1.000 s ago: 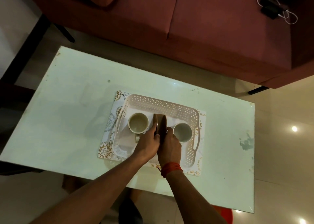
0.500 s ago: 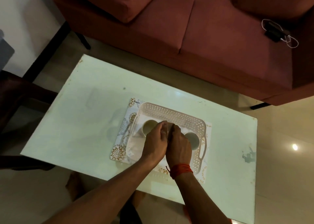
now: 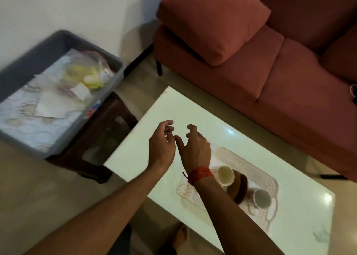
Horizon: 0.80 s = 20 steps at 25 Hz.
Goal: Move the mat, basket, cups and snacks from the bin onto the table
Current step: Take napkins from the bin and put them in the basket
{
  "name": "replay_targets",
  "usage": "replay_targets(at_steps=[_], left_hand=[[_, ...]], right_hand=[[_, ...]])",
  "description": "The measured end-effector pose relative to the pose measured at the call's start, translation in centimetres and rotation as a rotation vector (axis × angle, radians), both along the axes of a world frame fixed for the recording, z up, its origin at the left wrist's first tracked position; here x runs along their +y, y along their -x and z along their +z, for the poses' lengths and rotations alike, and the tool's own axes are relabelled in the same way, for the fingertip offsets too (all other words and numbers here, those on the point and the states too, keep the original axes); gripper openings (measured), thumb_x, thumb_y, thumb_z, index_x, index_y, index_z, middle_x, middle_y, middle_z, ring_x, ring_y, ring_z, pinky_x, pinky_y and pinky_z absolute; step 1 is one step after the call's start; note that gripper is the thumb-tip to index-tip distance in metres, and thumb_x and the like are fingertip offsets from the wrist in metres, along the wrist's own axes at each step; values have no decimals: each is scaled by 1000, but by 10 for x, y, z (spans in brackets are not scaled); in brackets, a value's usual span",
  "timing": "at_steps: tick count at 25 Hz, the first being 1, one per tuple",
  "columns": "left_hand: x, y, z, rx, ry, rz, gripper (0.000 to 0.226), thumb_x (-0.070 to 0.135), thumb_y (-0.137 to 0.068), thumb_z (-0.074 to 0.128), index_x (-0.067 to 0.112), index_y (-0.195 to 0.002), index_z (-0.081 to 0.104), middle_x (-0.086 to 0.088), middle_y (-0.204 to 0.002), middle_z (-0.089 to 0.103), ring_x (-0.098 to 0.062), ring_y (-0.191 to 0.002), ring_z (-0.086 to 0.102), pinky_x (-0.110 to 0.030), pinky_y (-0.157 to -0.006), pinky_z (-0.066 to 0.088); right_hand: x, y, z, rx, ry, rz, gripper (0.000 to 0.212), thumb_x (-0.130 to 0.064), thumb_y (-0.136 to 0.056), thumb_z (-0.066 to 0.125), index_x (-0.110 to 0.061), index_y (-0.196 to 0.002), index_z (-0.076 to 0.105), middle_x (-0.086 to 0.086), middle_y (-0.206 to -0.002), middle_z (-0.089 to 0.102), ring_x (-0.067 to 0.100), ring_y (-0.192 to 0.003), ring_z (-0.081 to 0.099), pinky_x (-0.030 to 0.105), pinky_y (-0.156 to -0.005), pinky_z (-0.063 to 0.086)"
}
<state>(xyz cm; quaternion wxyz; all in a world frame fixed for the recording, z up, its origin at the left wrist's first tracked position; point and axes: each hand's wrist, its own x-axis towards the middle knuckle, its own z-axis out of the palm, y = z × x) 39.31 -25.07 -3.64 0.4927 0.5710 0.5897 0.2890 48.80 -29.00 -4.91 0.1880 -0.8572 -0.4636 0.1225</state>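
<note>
Both my hands are up over the near end of the table (image 3: pixel 135 158) and empty: left hand (image 3: pixel 161 146) with fingers loosely curled, right hand (image 3: pixel 195 150) spread, holding nothing, free for the next pick. On the table the white basket (image 3: pixel 270 179) sits on the patterned mat (image 3: pixel 185 190), so the mat protects the surface and the basket collects everything. Inside it stand two cups (image 3: pixel 225 175), upright and apart, with a brown snack pack (image 3: pixel 240 189) lying between them where it won't tip either one. The grey bin (image 3: pixel 58 42) rests on a dark stool (image 3: pixel 100 131) off the table's corner, close by. I see a yellow snack bag (image 3: pixel 87 71) and some white packets (image 3: pixel 52 104) in it, blurred, so I reckon those are next.
</note>
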Motion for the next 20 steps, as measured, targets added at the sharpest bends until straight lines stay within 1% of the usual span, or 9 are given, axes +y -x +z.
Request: replay_targets(at_steps=[1,3,6,9,11,12,14,17,20], left_hand=[[21,29,10,6,-22,56,37,0,-97,51,21,-126,62,3,-116,70,-11,-105,65,-17,-86,50],[61,83,27,24,-60,153,37,-1,-95,50,17,-123,64,1,-114,71,-13,-103,66,-7,-80,48],[117,165,43,69,-95,272,33,0,-95,52,16,-120,66,0,-115,72,-12,-103,65,-4,-76,44],[158,234,47,112,-116,331,33,-1,-96,54,18,-120,65,2,-115,70,-10,-101,64,-12,-79,47],[187,280,37,174,-113,389,34,-2,-95,54,18,-120,64,-1,-117,69,-15,-105,64,-24,-86,53],[200,300,29,215,-91,418,35,-3,-95,54,17,-122,64,-4,-120,68,-19,-109,64,-29,-90,53],[229,338,3,311,-20,456,40,-5,-94,56,16,-127,62,-8,-126,65,-25,-116,62,-33,-92,50],[268,377,-39,454,122,370,51,-5,-91,62,14,-138,57,-13,-138,59,-32,-123,60,-38,-95,51],[302,400,-83,561,232,227,59,1,-89,68,11,-145,53,-18,-145,54,-37,-129,57,-41,-101,50]], right_hand=[[24,26,12,2,-26,54,49,-50,-93,64,-20,-130,51,4,-108,75,28,-96,72,36,-77,52],[66,75,31,19,-60,147,50,-51,-93,63,-19,-130,51,4,-109,75,28,-96,72,36,-77,52],[126,149,50,32,-100,275,49,-50,-93,65,-19,-128,52,5,-108,74,29,-92,72,36,-75,54],[170,210,57,77,-104,383,48,-49,-94,64,-20,-130,51,7,-110,74,28,-91,72,38,-77,59],[196,251,52,91,-92,442,49,-50,-95,63,-19,-131,51,7,-110,74,28,-94,72,40,-78,60],[207,267,45,96,-80,474,48,-49,-95,63,-18,-131,52,8,-109,74,28,-96,71,41,-79,60],[230,299,23,123,-16,533,45,-44,-95,65,-15,-128,57,8,-109,75,28,-100,70,40,-84,58],[259,326,-18,226,177,563,39,-36,-94,66,-9,-123,67,8,-116,74,27,-110,67,38,-94,53],[283,350,-62,353,376,508,40,-32,-92,67,-7,-123,71,10,-124,72,28,-118,64,37,-102,50]])
